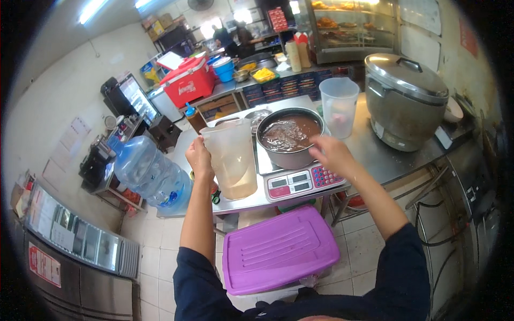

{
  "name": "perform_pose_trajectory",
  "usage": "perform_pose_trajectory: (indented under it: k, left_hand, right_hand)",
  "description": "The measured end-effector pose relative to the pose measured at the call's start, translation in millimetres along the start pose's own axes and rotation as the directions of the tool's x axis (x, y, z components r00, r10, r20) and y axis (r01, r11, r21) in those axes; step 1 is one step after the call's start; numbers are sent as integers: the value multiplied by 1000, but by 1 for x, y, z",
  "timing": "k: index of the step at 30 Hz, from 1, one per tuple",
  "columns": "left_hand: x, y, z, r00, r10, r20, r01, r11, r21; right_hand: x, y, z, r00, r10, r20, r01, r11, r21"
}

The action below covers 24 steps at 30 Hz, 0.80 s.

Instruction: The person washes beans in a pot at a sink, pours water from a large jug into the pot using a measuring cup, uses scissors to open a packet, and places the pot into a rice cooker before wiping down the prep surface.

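Observation:
My left hand point(200, 158) is closed around the handle of a translucent plastic pitcher point(235, 160), which holds a little cloudy liquid at its bottom. The pitcher is over the front of the steel table, left of a metal pot point(287, 155). Brown liquid point(292, 130) nearly fills the pot, its surface rippled and shiny. Under the pot is a digital weighing scale point(307, 182) with a pink and white front panel. My right hand point(332, 155) has bent fingers at the pot's right front rim; whether they grip it is not visible.
A second plastic pitcher point(339, 108) and a large lidded rice cooker point(405, 104) stand on the right. A large blue water bottle point(154, 172) is at the left end, near green-handled scissors point(216, 196). A purple lidded bin point(281, 250) sits below the table's front edge.

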<state>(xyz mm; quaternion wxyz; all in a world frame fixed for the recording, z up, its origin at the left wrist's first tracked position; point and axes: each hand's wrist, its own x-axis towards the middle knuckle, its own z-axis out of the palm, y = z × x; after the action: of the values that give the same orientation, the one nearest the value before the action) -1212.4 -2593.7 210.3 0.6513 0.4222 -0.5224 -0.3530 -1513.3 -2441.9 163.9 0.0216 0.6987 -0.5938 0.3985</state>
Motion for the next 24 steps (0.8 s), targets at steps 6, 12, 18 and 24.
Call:
perform_pose_trajectory:
  k: [6,12,18,24]
  left_hand:
    - [-18,-29,-22,982,-144,-121,126,981,-150]
    - [-37,-83,-44,971,34,-235,-9,995,104]
    - [-46,-130,-32,971,46,-234,-36,998,49]
    - [-55,-144,-36,954,118,-276,-86,989,124]
  right_hand:
    - [102,59,57,970,227,91,-185,924,-333]
    - [147,48,83,667,490,561,-154,828,-540]
    - [171,130,141,656,609,446,-393,780,-488]
    - [177,86,158,700,468,539,-325,881,-344]
